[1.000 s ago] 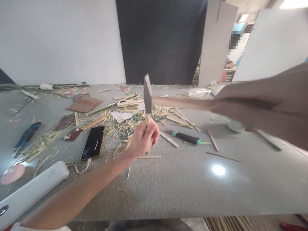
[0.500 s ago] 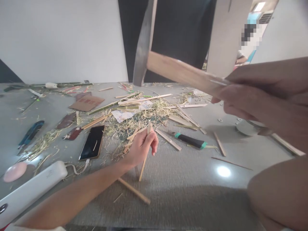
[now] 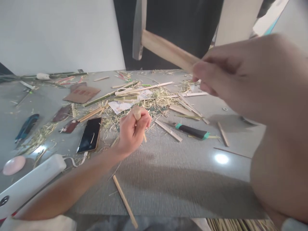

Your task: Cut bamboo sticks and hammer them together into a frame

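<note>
My right hand (image 3: 231, 70) is raised at the right, closed around the wooden handle of a hammer (image 3: 166, 48). Its metal head is up at top centre, clear of the table. Below and left of it, my left hand (image 3: 134, 128) is closed on a thin bamboo strip (image 3: 145, 138). Only a short end of that strip shows under the fingers; the fist hides most of it. Behind the left hand lies a heap of bamboo shavings (image 3: 161, 99). A loose bamboo stick (image 3: 125, 202) reaches over the table's front edge.
A utility knife (image 3: 192, 131) with green ends lies right of centre. At left are a phone (image 3: 89, 134) on a cable, a white power strip-like device (image 3: 36, 183), a pink rounded object (image 3: 14, 165) and a blue cutter (image 3: 27, 126). Bundled sticks (image 3: 235, 224) show below the edge.
Both hands have risen, the hammer with the right. The left hand has turned, so its strip is now mostly hidden. The loose stick in front lies at a steeper angle, and the view has shifted.
</note>
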The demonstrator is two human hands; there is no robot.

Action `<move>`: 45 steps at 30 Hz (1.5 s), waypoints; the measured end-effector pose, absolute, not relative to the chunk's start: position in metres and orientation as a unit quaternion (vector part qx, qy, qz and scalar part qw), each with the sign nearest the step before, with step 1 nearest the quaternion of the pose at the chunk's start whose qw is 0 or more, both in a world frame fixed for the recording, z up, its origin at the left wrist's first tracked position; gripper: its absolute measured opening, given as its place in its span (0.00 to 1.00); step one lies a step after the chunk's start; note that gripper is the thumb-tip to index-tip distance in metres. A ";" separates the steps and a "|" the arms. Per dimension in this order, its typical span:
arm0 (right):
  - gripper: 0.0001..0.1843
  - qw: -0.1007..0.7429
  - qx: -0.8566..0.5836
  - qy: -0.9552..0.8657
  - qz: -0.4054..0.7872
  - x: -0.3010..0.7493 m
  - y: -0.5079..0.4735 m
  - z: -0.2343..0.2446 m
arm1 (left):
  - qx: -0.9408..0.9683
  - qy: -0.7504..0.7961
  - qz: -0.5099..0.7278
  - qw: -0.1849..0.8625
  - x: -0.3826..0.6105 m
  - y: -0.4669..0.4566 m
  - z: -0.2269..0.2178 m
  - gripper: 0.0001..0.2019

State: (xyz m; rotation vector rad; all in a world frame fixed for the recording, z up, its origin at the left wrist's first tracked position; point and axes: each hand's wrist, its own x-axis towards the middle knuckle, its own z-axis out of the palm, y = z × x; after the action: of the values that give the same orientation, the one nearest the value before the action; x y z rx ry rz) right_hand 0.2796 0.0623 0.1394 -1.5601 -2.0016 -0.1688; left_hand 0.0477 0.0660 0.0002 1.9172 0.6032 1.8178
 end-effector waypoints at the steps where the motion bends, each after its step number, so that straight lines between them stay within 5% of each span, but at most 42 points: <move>1: 0.30 0.260 -0.572 -0.775 -0.062 0.272 0.067 0.133 | 0.680 0.218 0.658 0.240 0.048 0.067 -0.001 0.14; 10: 0.10 0.129 -0.552 -0.824 -0.003 0.261 0.081 -0.013 | 0.471 0.241 0.672 0.519 0.053 0.061 0.027 0.16; 14: 0.10 0.136 -0.526 -0.839 -0.005 0.259 0.074 -0.027 | 0.462 0.266 0.671 0.515 0.054 0.057 0.027 0.15; 17: 0.14 0.216 -0.499 -0.839 0.017 0.251 0.063 -0.012 | 0.470 0.277 0.668 0.506 0.055 0.055 0.026 0.15; 19: 0.20 0.268 -0.472 -0.829 0.134 0.244 0.052 -0.001 | 0.474 0.285 0.671 0.494 0.056 0.054 0.026 0.15; 22: 0.24 0.240 -0.396 -0.808 0.363 0.234 0.034 0.007 | 0.472 0.287 0.678 0.485 0.059 0.052 0.028 0.15; 25: 0.22 0.233 -0.344 -0.787 0.456 0.228 0.025 0.003 | 0.466 0.286 0.675 0.496 0.060 0.050 0.029 0.15; 37: 0.22 0.282 -0.325 -0.805 0.408 0.227 0.028 -0.017 | 0.441 0.273 0.658 0.546 0.063 0.040 0.033 0.15; 42: 0.15 0.354 -0.419 -0.773 0.320 0.224 0.015 -0.021 | 0.480 0.242 0.698 0.472 0.056 0.055 0.036 0.16; 45: 0.11 0.280 -0.289 -0.878 0.259 0.207 -0.009 -0.023 | 0.508 0.235 0.718 0.414 0.047 0.068 0.042 0.17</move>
State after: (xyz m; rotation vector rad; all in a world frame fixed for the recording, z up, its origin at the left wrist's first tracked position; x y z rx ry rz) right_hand 0.2074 -0.0091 -0.0231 -0.7741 -2.3552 0.6947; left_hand 0.0471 0.0680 0.0420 1.2757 0.5917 1.8049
